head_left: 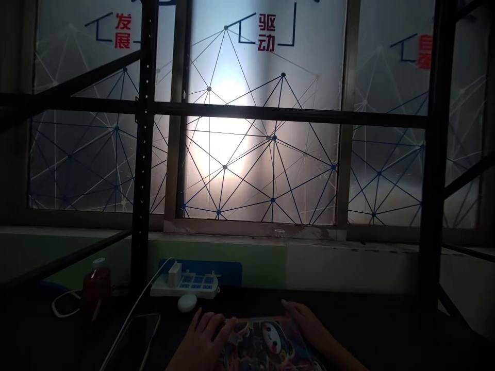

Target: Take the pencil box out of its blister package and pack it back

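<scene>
A flat, glossy item printed with colourful cartoon figures (257,348) lies low in the head view, its near part cut off by the bottom edge. I cannot tell whether it is a book or a pack. My left hand (204,340) holds its left side, thumb along the printed top and fingers bent beyond it. On the opposite side my right hand (309,327) grips the right edge, its fingers pointing forward past the far corner. The undersides of both hands are hidden.
Beyond lie a white power strip (185,288) with a plugged-in charger (175,274), a white rounded object (187,303) and a cable (131,312). A dark reddish jar (96,288) stands left. Black rack posts (143,154) rise before frosted windows (263,170).
</scene>
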### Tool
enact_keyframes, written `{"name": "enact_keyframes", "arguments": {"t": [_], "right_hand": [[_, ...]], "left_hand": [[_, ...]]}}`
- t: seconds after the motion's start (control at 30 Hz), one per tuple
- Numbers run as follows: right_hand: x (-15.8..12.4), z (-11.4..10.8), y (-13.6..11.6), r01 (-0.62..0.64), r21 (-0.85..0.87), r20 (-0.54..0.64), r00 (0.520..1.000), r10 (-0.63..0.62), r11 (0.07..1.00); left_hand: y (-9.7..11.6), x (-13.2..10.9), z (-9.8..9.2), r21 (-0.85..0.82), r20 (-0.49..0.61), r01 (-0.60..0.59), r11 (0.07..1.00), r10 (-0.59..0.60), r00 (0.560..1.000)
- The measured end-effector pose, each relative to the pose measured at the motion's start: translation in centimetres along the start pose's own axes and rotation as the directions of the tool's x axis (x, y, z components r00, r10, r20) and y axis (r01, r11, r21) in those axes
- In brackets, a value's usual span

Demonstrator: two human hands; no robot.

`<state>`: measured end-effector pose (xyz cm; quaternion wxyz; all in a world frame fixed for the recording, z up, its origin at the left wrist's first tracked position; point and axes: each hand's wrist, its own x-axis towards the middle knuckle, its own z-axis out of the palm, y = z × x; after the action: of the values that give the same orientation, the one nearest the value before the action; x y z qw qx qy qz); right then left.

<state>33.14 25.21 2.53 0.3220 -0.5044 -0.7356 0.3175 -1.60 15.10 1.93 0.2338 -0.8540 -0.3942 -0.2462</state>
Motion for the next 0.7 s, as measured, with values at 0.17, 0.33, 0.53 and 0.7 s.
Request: {"name": "enact_keyframes", "arguments": {"t": [0.17,0.33,0.53,0.7], "right_hand": [[0.0,-0.2,0.4,-0.001,0.038,0.048,0.999,-0.001,0.999],[-0.2,-1.5,0.4,-0.015,0.036,0.231,0.973,0.006,0.999],[-0.8,-3.1,-0.5,-0.01,0.011,0.442,0.897,0.004,1.0],[-1.1,-3.5,-1.4,-0.005,-0.057,0.51,0.859,0.033,0.998]], "left_hand": [[0.6,0.0,-1.2,-0.075,0.081,0.027,0.997,-0.021,0.996],[1.8,0.2,-2.9,-0.179,0.212,0.149,0.972,-0.11,0.971],[2.6,0.6,-4.7,-0.27,0.363,0.276,0.923,-0.168,0.917],[1.8,0.7,-5.9,-0.333,0.443,0.353,0.874,-0.186,0.877]]}}
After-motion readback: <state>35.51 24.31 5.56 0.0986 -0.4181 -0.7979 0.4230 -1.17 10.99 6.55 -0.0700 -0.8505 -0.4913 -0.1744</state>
